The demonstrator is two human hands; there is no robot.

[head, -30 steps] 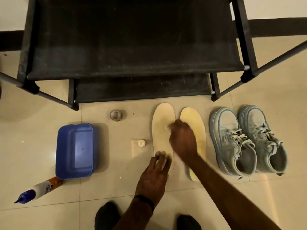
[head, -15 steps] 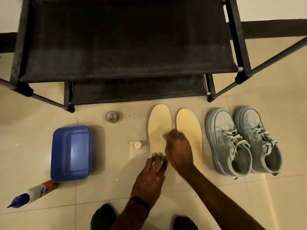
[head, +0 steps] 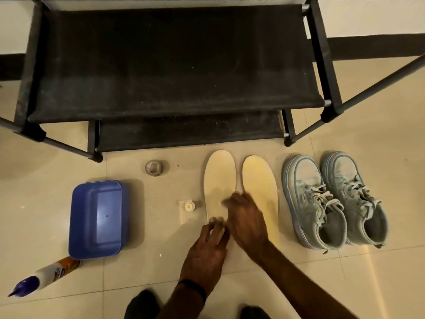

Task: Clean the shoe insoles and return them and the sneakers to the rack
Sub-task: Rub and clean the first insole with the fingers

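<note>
While the left hand presses spread fingers on the heel of the left insole lying on the floor beside its twin, the blurred right hand lies over its middle, fingers seemingly flat.

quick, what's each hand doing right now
Left hand: open, fingers pressing the heel of the left pale cream foam insole.
Right hand: blurred over that insole; cannot tell.

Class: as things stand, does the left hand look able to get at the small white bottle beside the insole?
Probably yes. The left hand presses the left insole's heel end, and the small white bottle stands just beyond, nothing between.
</note>
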